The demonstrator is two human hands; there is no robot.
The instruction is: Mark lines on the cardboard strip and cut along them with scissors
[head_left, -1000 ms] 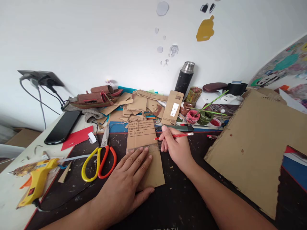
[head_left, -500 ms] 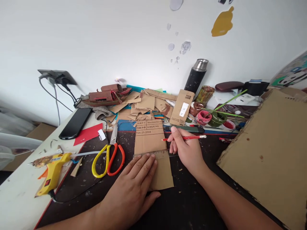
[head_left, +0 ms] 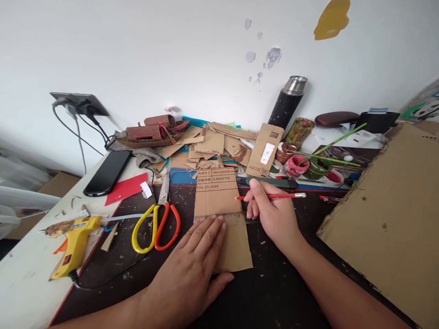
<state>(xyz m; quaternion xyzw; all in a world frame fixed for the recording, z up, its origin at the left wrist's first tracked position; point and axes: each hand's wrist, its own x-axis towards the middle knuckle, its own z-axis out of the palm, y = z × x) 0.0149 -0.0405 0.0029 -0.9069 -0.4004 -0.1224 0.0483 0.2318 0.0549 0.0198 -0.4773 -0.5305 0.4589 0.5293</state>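
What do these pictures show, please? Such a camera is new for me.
There is no machine: a person works with two bare hands. One head-worn camera, looking forward and down, gives every picture. The left hand lies over a clear ruler and printed cardboard. The right hand holds a red pencil by the cardboard's right edge. On the left of the table are scissors, a yellow glue gun and a black phone; farther back, cardboard scraps and paint jars.

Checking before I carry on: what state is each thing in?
Cardboard: flat
Ruler: across cardboard
Pencil: held near-level
Left hand: open, flat over ruler
Right hand: closed on pencil
Scissors: blades look closed
Phone: screen dark
Glue gun: on its side, power unclear
Flask: capped
Pink paint jar: open
Wall socket: plugs inserted
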